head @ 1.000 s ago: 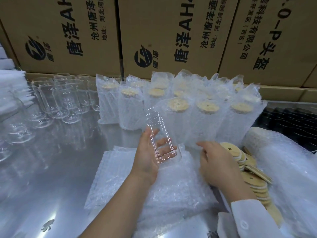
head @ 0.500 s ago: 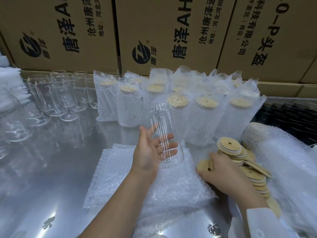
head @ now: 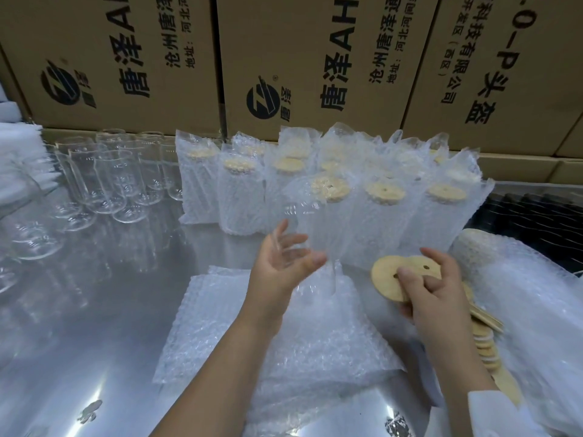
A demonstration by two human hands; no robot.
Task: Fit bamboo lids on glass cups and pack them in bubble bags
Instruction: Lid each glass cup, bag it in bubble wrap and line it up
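A person's left hand (head: 280,263) cradles one clear glass cup (head: 310,244) above a stack of flat bubble bags (head: 277,339) on a shiny metal counter (head: 104,310). Its fingers (head: 291,239) are spread wide and curl loosely around the cup's lower half; motion blur leaves the cup's outline faint. The right hand (head: 432,288), to the right, pinches what look like two overlapping bamboo lids (head: 399,275), each a round disc with a small hole, between thumb and narrowly bent fingers. Below that hand more lids lie in a loose pile (head: 485,339); their number cannot be told. Behind the hands stand bagged cups (head: 381,209), at least nine lids showing through the wrap, though the back row is too blurred to count. At far left roughly a dozen bare glass cups (head: 104,181) wait in a cluster. Three printed cardboard cartons (head: 309,58) form the backdrop, and a bubble-wrapped roll (head: 504,279) lies at right.
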